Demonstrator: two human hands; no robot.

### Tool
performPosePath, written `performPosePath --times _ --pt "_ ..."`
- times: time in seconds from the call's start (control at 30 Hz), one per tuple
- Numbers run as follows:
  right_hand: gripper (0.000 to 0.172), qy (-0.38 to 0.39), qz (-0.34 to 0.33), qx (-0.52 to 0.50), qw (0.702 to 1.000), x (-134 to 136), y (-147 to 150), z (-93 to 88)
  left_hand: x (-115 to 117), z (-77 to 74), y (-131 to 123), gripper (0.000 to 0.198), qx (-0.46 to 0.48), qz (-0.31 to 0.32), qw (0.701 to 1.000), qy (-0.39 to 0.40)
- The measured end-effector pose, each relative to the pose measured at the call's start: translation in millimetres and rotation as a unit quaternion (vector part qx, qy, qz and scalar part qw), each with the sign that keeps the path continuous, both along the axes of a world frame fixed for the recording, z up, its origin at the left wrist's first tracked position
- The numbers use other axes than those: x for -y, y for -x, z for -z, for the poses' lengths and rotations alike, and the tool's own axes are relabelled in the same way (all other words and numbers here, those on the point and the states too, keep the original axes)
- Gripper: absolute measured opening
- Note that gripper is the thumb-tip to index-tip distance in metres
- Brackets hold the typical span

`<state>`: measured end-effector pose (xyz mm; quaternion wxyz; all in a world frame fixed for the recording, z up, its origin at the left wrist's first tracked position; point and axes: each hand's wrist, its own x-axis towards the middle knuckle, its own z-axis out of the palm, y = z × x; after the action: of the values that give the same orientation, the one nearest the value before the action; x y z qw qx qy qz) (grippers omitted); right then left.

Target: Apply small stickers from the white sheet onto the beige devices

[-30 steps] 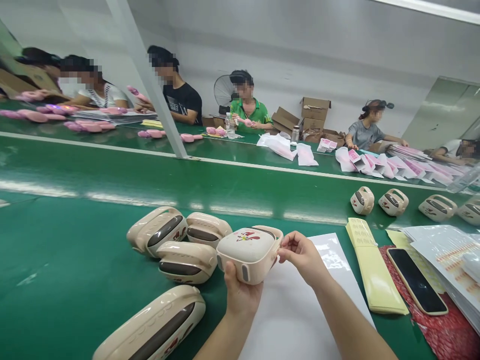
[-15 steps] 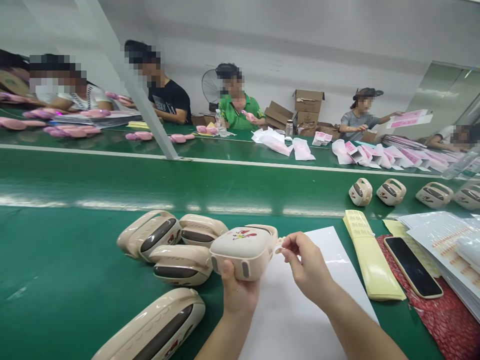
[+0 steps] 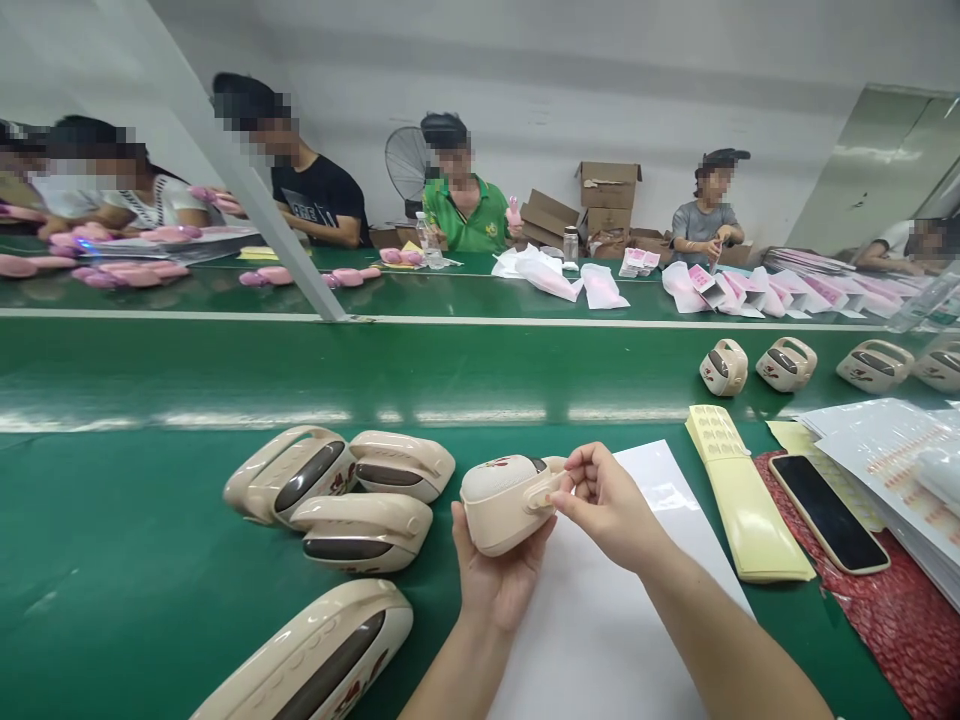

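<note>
A cream rounded device with a handle and a dark panel rests in my left hand, its fingers wrapped under and around it, above a white sheet. My right hand is at the handle end on the device's right, thumb and fingers pinched together there; whatever small thing lies between the fingertips is hidden. Left of my hands, several similar cream devices lie on the green table, a larger-looking one nearest the front edge.
At right are a yellow sticker stack, a phone on red bubble wrap, and white sheets. More cream devices stand behind them. People sit across the green bench beyond a slanted metal post.
The device has been turned and tilted, so its side with the handle joint faces me. My left hand has shifted right beneath it, and my right hand now meets the handle end.
</note>
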<state>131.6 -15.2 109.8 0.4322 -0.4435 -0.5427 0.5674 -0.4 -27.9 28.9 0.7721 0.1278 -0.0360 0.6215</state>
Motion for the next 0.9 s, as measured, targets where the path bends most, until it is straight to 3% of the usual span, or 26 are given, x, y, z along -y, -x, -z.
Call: performPosePath --times 0.37,0.67,0.9 --pt "0.022 0.003 0.000 0.020 1.000 0.6 2.9 0.9 0.8 -4.9 -2.7 0.047 -0.002 -0.004 1.000 -0.029" --pt "0.023 0.026 -0.023 0.043 0.998 -1.8 -3.4 -5.6 2.2 -0.9 -0.1 0.050 -0.012 -0.006 1.000 0.027" --pt "0.024 0.020 -0.010 0.063 0.998 -1.3 -2.0 -4.8 2.8 -4.9 -1.6 0.040 -0.024 -0.002 1.000 -0.013"
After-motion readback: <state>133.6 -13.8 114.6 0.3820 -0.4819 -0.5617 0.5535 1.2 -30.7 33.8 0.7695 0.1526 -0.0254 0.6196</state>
